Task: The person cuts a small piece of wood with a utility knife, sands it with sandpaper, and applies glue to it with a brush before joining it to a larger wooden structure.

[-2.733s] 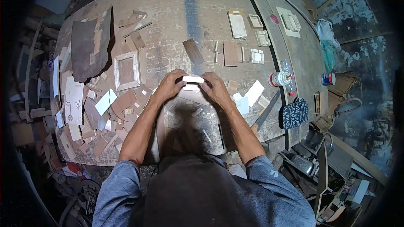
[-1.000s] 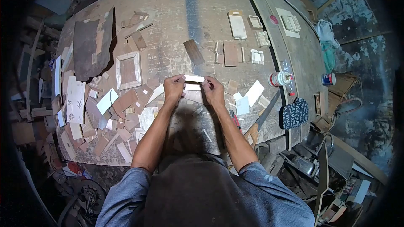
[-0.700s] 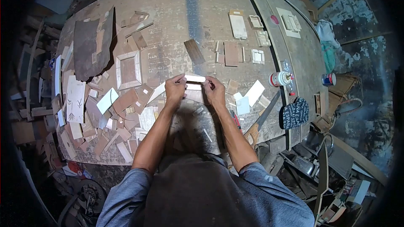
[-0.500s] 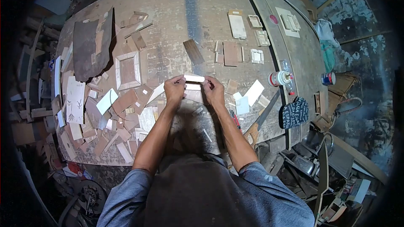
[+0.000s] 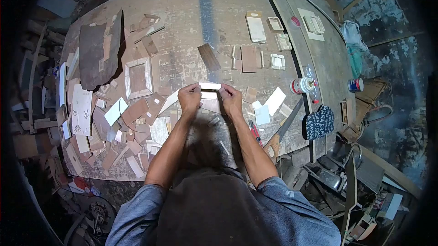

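Note:
Between my two hands is a small pale strip of wood [image 5: 210, 86], held level above the near middle of the workbench. My left hand [image 5: 189, 98] pinches its left end, and my right hand [image 5: 232, 101] grips the right end with fingers closed. Just below the strip lies a pale, flat wood piece [image 5: 211, 104], partly hidden by my hands. A white pointed offcut [image 5: 169, 102] is beside my left hand. To the right of my right hand lie a small brown block [image 5: 250, 94] and a light blue piece [image 5: 262, 114].
A handsaw [image 5: 285, 129] and red-handled pliers [image 5: 255, 132] lie at right, near a glue bottle [image 5: 302, 85] and a patterned cloth cap [image 5: 320, 123]. Many wood offcuts [image 5: 135, 110] cover the left side, with a wooden frame [image 5: 138, 78] behind. Small assembled wood pieces [image 5: 256, 28] sit farther back.
The strip has tilted slightly between my fingers, its pale face now looking thinner. Both hands keep nearly the same place and hold.

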The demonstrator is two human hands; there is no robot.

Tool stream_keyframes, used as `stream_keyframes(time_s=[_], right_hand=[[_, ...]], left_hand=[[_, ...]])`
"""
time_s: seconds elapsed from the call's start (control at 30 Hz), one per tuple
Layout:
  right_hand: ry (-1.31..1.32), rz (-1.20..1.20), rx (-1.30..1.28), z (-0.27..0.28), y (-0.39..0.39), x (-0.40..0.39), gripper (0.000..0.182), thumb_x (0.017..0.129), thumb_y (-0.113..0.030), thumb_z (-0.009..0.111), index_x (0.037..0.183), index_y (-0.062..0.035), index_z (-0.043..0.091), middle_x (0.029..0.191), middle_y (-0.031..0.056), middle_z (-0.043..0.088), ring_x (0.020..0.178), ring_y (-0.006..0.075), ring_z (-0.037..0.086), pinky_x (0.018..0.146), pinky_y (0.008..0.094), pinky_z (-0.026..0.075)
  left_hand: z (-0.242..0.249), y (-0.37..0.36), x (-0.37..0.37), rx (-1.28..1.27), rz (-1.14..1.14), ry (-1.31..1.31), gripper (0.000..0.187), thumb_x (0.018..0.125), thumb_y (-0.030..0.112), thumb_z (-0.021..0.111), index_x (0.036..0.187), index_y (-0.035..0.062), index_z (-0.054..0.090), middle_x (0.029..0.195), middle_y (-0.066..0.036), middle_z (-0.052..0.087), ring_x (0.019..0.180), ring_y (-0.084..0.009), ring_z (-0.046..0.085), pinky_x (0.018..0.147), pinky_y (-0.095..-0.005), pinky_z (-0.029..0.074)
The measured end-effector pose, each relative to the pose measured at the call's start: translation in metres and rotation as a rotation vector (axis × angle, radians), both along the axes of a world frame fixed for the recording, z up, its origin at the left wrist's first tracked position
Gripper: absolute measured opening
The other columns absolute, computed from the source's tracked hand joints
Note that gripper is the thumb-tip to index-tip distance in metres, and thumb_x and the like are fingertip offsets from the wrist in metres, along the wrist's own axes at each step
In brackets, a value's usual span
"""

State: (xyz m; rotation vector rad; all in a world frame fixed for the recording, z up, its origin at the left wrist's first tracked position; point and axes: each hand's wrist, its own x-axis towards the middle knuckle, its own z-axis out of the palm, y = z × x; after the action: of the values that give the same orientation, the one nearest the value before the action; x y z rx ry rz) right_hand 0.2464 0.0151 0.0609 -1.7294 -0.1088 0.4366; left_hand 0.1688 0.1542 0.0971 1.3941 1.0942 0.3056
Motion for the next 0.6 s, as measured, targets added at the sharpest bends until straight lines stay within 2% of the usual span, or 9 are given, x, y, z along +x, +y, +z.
stream_keyframes(time_s=[0.1,0.4,0.5,0.6], right_hand=[[0.062,0.044,-0.052,0.005,-0.002,0.002,0.029,0.094,-0.011,0.068,0.119,0.0034,0.071,0.098,0.0075,0.073,0.086,0.0114,0.064,0.079,0.0267,0.052],[0.063,0.019,0.001,0.006,0.0,0.001,0.027,0.092,-0.009,0.069,0.115,0.0043,0.072,0.089,0.0038,0.072,0.076,0.008,0.06,0.069,0.0245,0.05],[0.082,0.036,-0.004,0.009,-0.002,0.002,0.031,0.091,-0.007,0.07,0.12,0.0042,0.07,0.084,0.0008,0.069,0.071,0.0061,0.057,0.066,0.0229,0.049],[0.123,0.041,0.058,0.006,-0.004,0.003,0.038,0.09,-0.005,0.068,0.127,0.003,0.065,0.088,-0.0006,0.066,0.07,0.0047,0.053,0.064,0.0209,0.047]], left_hand=[[-0.005,-0.001,0.0,0.023,0.018,-0.008,0.026,0.092,0.015,0.069,0.112,-0.0011,0.075,0.077,-0.013,0.073,0.051,-0.016,0.063,0.041,-0.0304,0.053],[-0.008,-0.001,0.002,0.093,0.028,-0.021,0.025,0.09,0.015,0.072,0.108,-0.0014,0.076,0.076,-0.014,0.074,0.048,-0.0164,0.062,0.042,-0.0309,0.052],[-0.005,-0.002,0.002,0.085,0.03,-0.013,0.025,0.09,0.016,0.072,0.108,-0.0014,0.076,0.077,-0.014,0.074,0.049,-0.0158,0.062,0.043,-0.0308,0.052],[-0.001,0.0,-0.001,0.027,0.038,-0.001,0.027,0.092,0.015,0.069,0.112,-0.0007,0.075,0.077,-0.011,0.073,0.053,-0.0149,0.062,0.042,-0.0305,0.051]])
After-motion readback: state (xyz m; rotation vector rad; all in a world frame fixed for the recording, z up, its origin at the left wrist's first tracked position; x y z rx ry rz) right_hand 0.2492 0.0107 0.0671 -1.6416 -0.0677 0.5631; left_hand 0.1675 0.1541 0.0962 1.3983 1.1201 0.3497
